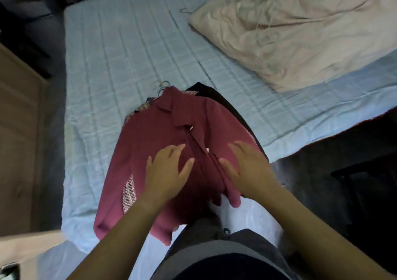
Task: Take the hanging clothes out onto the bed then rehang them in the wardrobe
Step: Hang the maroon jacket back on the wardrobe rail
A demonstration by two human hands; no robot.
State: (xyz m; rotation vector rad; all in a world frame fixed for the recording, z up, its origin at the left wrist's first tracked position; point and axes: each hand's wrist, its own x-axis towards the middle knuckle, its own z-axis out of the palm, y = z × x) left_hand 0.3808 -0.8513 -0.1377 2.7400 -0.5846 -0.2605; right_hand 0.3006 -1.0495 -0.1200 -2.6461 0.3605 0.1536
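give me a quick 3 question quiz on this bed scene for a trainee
1. True or false: both hands rest flat and open on the maroon shirt.
2. Which lies directly on the blue bedsheet at upper right: (a) cream duvet, (b) suitcase, (c) towel?
3. What peeks out above the shirt's collar?

Key:
1. True: left hand and right hand are open.
2. a, the cream duvet.
3. Hanger hooks.

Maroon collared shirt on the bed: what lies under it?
Under the maroon collared shirt, a patterned garment and a black garment peek out, with blue hanger hooks; anything else is covered.
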